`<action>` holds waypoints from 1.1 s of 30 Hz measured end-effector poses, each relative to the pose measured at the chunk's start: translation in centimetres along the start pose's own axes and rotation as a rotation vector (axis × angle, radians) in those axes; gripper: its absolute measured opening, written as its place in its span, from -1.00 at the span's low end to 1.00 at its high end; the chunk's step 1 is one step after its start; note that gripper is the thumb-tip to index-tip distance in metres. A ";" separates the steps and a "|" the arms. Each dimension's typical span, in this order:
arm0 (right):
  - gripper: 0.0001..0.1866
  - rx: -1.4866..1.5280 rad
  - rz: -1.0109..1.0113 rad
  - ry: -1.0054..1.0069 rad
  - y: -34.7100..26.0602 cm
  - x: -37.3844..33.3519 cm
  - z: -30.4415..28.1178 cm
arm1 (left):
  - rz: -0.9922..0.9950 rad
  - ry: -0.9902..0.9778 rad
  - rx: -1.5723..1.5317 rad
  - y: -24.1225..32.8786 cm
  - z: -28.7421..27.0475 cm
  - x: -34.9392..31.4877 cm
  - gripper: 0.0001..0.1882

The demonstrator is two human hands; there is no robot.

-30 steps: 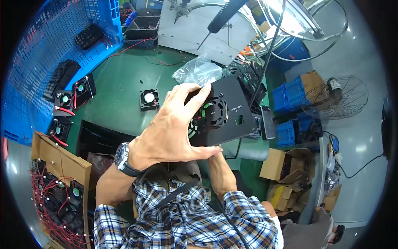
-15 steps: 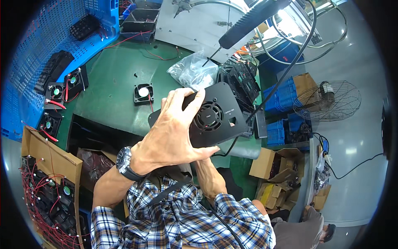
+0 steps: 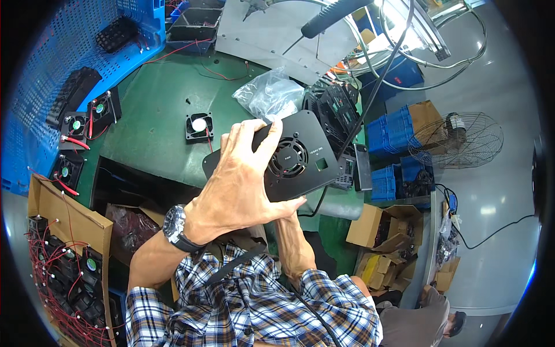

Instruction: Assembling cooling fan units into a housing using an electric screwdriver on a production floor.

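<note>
A black metal panel (image 3: 315,136) with a round fan grille and a small square cutout is held up over the table's front edge. My left hand (image 3: 234,176), with a watch on its wrist, is closed on it, fingers over the far edge and thumb stretched along the near side. My right hand (image 3: 287,222) comes up from below at the panel's near edge; its fingers are hidden behind the left thumb and the panel. Beyond them a small black fan (image 3: 199,128) with a white hub lies on the green table (image 3: 156,121). A dark electric screwdriver (image 3: 326,20) hangs above on a cable.
Clear plastic bags (image 3: 270,92) and a stack of black housings (image 3: 335,113) lie behind the panel. At the left stand a blue crate (image 3: 52,40), several fans (image 3: 70,170) and a cardboard box (image 3: 75,208) of wired fans. A person (image 3: 419,321) sits at lower right.
The hanging screwdriver has swung up and away from the panel. The panel has tilted slightly, and green table now shows through its square cutout. Both hands stay nearly in place.
</note>
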State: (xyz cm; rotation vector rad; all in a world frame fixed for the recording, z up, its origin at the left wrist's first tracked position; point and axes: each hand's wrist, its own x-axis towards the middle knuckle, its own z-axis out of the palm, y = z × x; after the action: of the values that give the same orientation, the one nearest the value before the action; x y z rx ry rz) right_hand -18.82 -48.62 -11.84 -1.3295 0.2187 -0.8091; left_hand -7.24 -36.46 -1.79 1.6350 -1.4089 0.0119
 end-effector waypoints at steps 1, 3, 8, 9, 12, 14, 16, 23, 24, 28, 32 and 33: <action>-0.27 0.006 0.004 0.008 0.0 0.0 0.0 | -0.001 0.000 0.000 0.0 -0.1 0.0 0.12; -0.26 0.015 0.013 0.025 -0.1 -0.1 -0.1 | 0.000 0.003 -0.006 0.1 -0.1 0.0 0.12; -0.23 0.040 0.026 0.065 -0.3 0.0 -0.3 | 0.010 -0.014 -0.026 0.2 -0.1 0.2 0.16; -0.23 0.048 0.030 0.072 -0.1 0.0 -0.1 | 0.011 -0.018 -0.014 0.2 -0.2 0.2 0.16; -0.21 0.062 0.035 0.098 0.1 -0.5 0.5 | 0.010 -0.021 -0.017 0.0 -0.5 0.2 0.15; -0.20 0.069 0.038 0.114 0.1 -0.4 0.6 | 0.004 -0.025 -0.023 -0.1 -0.7 0.1 0.14; -0.19 0.077 0.040 0.128 0.2 -0.5 0.8 | -0.003 -0.029 -0.028 -0.2 -1.0 -0.1 0.12; -0.01 0.148 -0.250 0.082 -4.0 4.9 -3.8 | -0.018 -0.183 0.125 -2.8 -3.2 -1.1 0.08; -0.14 0.179 -0.407 0.067 -5.0 7.6 -5.1 | 0.007 -0.237 0.173 -3.5 -2.6 -1.6 0.07; -0.32 -0.762 -0.573 0.428 -11.6 18.0 -1.6 | 0.104 -0.416 0.217 -4.1 1.6 -2.1 0.02; -0.34 -0.837 -0.658 0.306 -13.2 25.0 1.6 | 0.133 -0.435 0.263 -4.9 3.7 -1.3 -0.02; -0.38 -0.772 -0.642 0.302 -13.2 25.7 2.0 | 0.133 -0.444 0.271 -5.3 3.9 -1.3 -0.02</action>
State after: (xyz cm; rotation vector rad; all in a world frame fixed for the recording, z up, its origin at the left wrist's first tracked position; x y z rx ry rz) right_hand -4.51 -63.63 8.41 -2.0425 0.3724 -1.5718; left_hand -5.69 -38.55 -7.95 1.8350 -1.9210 -0.0926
